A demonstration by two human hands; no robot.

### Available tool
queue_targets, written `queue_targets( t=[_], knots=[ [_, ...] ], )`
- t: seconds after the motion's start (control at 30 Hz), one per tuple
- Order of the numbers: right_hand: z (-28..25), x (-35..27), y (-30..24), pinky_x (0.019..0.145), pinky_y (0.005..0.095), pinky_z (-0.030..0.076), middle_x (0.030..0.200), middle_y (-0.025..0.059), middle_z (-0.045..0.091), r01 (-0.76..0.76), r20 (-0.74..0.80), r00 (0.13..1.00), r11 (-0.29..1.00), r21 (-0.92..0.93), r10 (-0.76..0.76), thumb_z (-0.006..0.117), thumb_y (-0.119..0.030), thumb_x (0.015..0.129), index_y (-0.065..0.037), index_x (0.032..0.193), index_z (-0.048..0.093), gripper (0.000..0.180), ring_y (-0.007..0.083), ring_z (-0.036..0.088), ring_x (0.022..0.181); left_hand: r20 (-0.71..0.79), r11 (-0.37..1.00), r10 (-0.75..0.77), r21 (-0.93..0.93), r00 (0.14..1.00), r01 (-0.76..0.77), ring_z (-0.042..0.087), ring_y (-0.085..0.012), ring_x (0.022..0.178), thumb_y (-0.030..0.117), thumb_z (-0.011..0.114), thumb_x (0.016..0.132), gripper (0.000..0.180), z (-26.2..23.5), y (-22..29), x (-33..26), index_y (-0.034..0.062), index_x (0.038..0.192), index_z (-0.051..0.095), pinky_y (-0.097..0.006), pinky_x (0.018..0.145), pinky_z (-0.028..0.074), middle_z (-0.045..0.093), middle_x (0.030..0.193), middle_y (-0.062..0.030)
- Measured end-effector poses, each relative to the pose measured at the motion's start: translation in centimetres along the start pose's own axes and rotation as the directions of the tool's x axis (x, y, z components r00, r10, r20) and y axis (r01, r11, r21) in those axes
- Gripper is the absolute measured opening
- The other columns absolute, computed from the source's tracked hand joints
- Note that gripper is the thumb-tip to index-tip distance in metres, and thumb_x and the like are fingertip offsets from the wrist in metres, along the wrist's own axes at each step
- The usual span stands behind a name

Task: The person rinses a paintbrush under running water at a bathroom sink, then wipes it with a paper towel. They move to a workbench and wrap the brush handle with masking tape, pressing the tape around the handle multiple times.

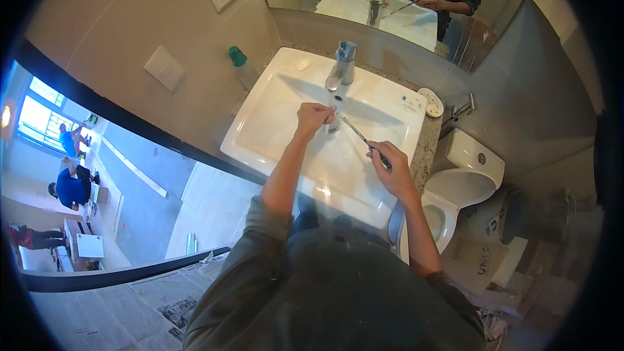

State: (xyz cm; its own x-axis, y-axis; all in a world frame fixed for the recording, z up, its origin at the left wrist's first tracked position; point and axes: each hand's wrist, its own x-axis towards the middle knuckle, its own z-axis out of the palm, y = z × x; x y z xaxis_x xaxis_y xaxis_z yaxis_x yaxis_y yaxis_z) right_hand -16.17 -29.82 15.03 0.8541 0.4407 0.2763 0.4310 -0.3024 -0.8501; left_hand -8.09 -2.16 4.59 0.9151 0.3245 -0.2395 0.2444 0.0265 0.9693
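Note:
Over the basin of a white sink, my right hand is closed around the dark handle of a slim paintbrush. The brush slants up and left, its tip close to my left fingers. My left hand is closed in a pinch just below the spout of the chrome faucet. Whether anything sits between those fingers cannot be made out. A pale streak under the spout looks like running water.
A clear container with a green cap stands left of the sink; a soap dish sits at its right. The toilet is close on the right. A mirror hangs behind. Through the left opening, several people are at work.

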Motion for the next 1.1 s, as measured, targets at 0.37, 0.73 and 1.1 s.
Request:
queue_targets(
  t=[0.37, 0.73, 1.1],
  knots=[
    [0.5, -0.4, 3.2, 0.082, 0.0301, 0.055, 0.101, 0.0157, 0.069, 0.033, -0.008, 0.999, 0.984, 0.173, -0.032, 0.056, -0.004, 0.1, 0.006, 0.118, 0.067, 0.023, 0.0212, 0.072, 0.091, 0.054, 0.907, -0.393, -0.144, 0.918, 0.396, 0.068, -0.0148, 0.074, 0.015, 0.084, 0.08, 0.02, -0.1, -0.7, 2.4, 0.0036, 0.094, 0.075, -0.029, 0.059, 0.052, 0.072, 0.085, -0.0091],
    [1.3, -1.2, 3.4, 0.083, 0.0302, 0.056, 0.101, 0.0163, 0.07, -0.017, -0.032, 0.999, 0.96, 0.281, 0.027, 0.057, -0.006, 0.1, 0.005, 0.119, 0.068, 0.024, 0.0206, 0.072, 0.093, -0.316, 0.97, 0.061, 0.243, 0.947, 0.019, 0.067, -0.0117, 0.081, 0.018, 0.08, 0.083, 0.017, -3.5, -0.8, 3.7, 0.0072, 0.096, 0.079, -0.03, 0.073, 0.053, 0.075, 0.09, -0.0033],
    [-3.1, -2.4, -2.3, 0.078, 0.0291, 0.057, 0.097, 0.0141, 0.07, 0.079, -0.164, 0.984, 0.994, 0.078, -0.065, 0.059, -0.001, 0.097, 0.005, 0.115, 0.069, 0.021, 0.0186, 0.072, 0.088, -0.078, 0.943, 0.284, 0.206, 0.956, -0.263, 0.066, -0.0161, 0.07, 0.043, 0.086, 0.077, 0.049, 0.0, 15.6, 4.5, -0.0036, 0.087, 0.076, -0.03, 0.064, 0.053, 0.073, 0.082, -0.01]
  ],
)
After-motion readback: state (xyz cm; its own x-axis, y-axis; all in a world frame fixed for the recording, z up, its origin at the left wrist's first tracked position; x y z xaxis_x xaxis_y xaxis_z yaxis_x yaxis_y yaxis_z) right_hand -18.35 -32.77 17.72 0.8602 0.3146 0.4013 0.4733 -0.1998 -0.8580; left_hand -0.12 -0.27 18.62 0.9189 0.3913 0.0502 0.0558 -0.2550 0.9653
